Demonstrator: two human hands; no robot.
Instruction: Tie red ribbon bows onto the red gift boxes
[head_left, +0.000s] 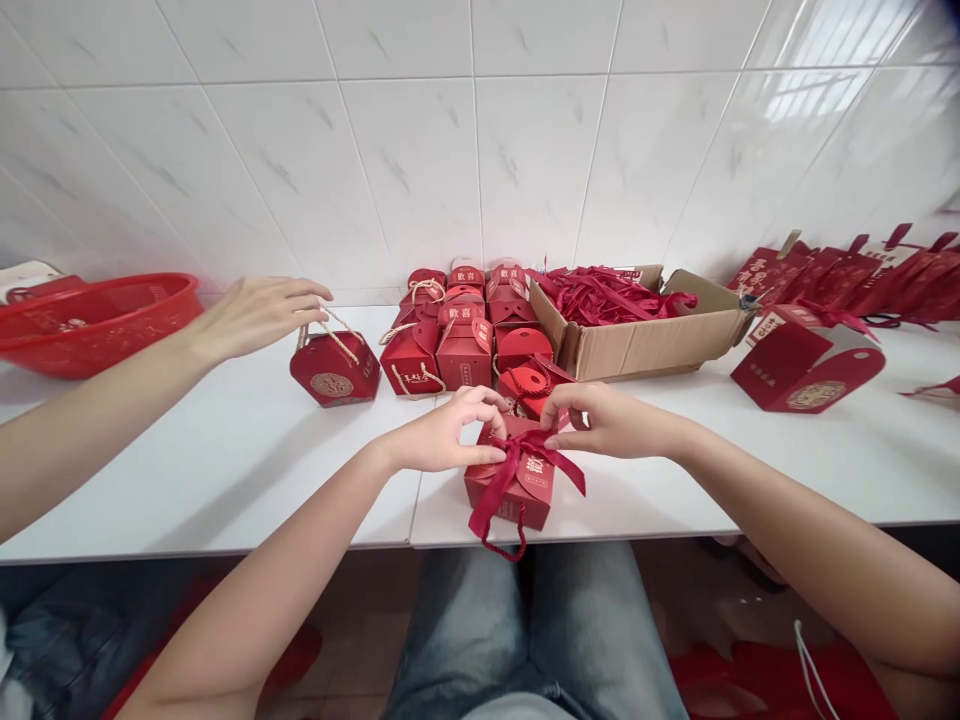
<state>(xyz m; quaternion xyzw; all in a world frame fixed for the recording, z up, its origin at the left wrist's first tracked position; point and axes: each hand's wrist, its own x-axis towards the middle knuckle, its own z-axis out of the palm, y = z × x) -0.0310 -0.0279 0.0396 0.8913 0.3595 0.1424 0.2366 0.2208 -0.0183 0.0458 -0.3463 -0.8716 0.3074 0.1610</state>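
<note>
A small red gift box [517, 492] stands at the table's front edge, directly before me, with a red ribbon [504, 486] tied over its top and a red cord hanging down its front. My left hand [448, 432] pinches the ribbon at the box's left top. From the right, my right hand [600, 418] pinches the same ribbon. Both hands are closed on it.
Another person's hand [259, 312] reaches in from the left onto a hexagonal red box [334, 368] with rope handles. Several finished red boxes [461, 330] cluster behind. A cardboard carton [645, 335] holds red ribbons. A red basket [90, 320] sits far left; flat boxes [806, 365] right.
</note>
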